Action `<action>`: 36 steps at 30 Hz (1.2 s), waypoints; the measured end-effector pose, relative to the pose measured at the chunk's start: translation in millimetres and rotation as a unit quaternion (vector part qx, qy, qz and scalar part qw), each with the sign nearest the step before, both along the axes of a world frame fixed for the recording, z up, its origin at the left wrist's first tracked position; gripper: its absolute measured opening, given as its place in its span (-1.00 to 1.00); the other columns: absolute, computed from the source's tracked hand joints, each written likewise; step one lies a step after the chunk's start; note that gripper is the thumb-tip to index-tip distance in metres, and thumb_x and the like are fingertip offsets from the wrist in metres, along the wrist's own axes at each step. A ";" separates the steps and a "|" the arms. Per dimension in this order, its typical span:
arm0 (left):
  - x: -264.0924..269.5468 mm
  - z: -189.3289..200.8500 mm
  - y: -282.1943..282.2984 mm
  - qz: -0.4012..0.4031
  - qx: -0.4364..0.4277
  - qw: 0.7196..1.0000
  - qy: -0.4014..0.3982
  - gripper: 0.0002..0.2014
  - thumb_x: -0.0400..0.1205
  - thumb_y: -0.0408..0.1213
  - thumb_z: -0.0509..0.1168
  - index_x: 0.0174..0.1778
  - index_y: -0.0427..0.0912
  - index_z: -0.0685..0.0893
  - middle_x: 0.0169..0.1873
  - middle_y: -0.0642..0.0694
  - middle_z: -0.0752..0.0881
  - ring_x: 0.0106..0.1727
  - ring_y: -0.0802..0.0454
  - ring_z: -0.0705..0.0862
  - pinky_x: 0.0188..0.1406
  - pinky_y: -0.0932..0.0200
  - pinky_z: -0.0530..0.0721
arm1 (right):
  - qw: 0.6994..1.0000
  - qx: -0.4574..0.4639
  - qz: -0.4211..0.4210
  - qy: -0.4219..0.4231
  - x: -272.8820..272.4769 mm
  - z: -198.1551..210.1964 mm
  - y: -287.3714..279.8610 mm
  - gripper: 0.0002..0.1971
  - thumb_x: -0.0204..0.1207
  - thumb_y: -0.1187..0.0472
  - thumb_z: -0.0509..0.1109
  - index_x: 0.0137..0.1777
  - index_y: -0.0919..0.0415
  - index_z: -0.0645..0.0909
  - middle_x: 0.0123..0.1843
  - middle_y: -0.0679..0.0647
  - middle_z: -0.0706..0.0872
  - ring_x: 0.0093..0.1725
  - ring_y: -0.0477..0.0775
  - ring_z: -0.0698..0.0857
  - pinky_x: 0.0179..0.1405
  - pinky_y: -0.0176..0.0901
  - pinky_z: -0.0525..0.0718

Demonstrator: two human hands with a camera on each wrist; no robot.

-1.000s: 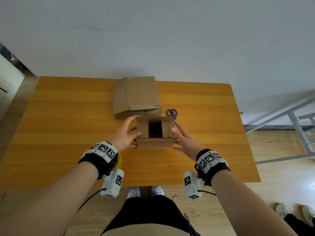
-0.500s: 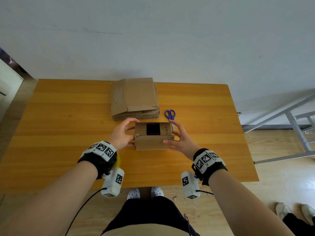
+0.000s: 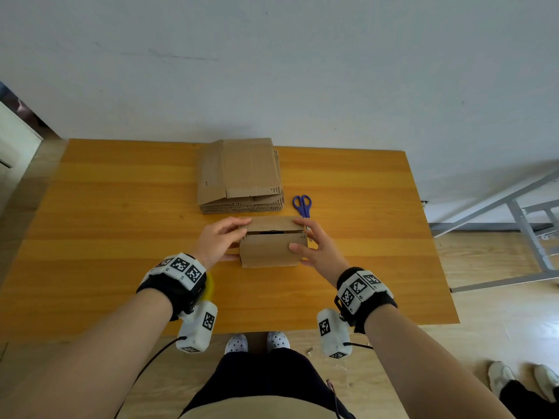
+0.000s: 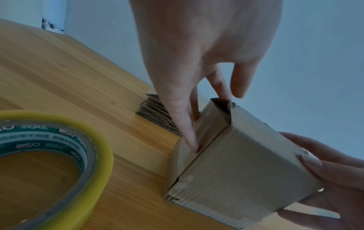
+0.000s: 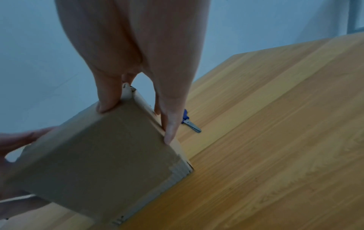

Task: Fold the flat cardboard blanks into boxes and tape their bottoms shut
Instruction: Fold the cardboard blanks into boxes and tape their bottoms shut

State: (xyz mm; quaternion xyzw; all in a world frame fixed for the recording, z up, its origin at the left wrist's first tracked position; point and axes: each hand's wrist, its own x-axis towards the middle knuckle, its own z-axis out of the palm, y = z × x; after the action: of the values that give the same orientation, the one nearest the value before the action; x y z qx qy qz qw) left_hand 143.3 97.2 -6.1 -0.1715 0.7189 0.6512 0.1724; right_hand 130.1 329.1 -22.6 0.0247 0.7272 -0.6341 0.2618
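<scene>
At the lower left of the left wrist view, a roll of tape (image 4: 59, 163) with a yellow rim was seen lying flat on the wooden bench (image 3: 121, 225); in the head view only a sliver of yellow showed under the left wrist. Just right of it, at the centre of the head view, the left hand (image 3: 219, 241) was laid against the left end of a small cardboard box (image 3: 272, 247), its fingers curled over the top edge and its thumb pressed on the side flap. The box was stood on the bench, with its near flap folded up toward the far one and a dark slit left between them. Above it in the frame, a stack of flat cardboard blanks (image 3: 240, 176) was lying near the far edge of the bench. The right hand (image 3: 319, 251) was clamped on the right end of the box, with the thumb set on the near face and the fingers wrapped round the far corner. Just above that hand, a pair of blue-handled scissors (image 3: 302, 204) was lying beside the stack.
</scene>
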 end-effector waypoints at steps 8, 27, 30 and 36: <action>-0.2 -9.7 0.9 -0.030 -0.064 0.995 0.071 -0.77 0.59 -0.35 0.35 0.10 0.04 0.67 0.11 0.09 0.64 0.19 -0.01 0.63 -0.17 -0.03 0.80 | 0.918 0.306 0.122 0.221 6.1 -0.4 -4.7 -0.49 0.67 0.05 0.23 0.60 -0.17 0.24 0.71 -0.09 -0.09 0.68 -0.03 -0.18 0.62 0.04 -0.09; -20.8 -12.1 4.6 -0.057 -0.124 0.986 0.099 -0.79 0.63 -0.36 0.30 0.15 -0.08 0.70 0.20 -0.07 0.66 0.19 -0.05 0.65 -0.05 -0.01 0.77 | 0.775 0.415 0.283 0.383 -3.4 -2.0 -44.1 -0.39 0.71 0.28 0.13 0.68 0.20 -0.05 0.71 0.04 -0.03 0.69 0.07 -0.08 0.61 -0.08 -0.23; -22.9 -16.1 -0.4 -0.070 -0.138 0.981 0.113 -0.75 0.62 -0.41 0.31 0.11 -0.01 0.73 0.24 -0.07 0.67 0.33 -0.03 0.59 0.21 -0.13 0.67 | 0.760 0.434 0.294 0.384 -6.4 -2.6 -44.6 -0.40 0.73 0.28 0.08 0.68 0.20 -0.12 0.72 0.05 -0.08 0.69 0.05 -0.11 0.62 -0.09 -0.23; -6.1 -11.1 -14.0 -0.088 -0.208 0.961 0.156 -0.79 0.58 -0.46 0.34 0.10 -0.16 0.72 0.07 -0.01 0.71 0.19 0.05 0.64 0.20 0.15 0.61 | 0.751 0.450 0.294 0.382 -5.3 -10.8 -47.0 -0.34 0.68 0.42 0.14 0.68 0.19 -0.10 0.72 0.07 -0.07 0.69 0.05 -0.09 0.60 -0.17 -0.24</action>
State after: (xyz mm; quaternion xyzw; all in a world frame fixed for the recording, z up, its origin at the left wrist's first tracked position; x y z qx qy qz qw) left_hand 137.3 83.3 -17.1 -0.0355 0.8690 0.4878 0.0753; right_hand 124.8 282.1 -33.4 -0.3197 0.9393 -0.0816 0.0938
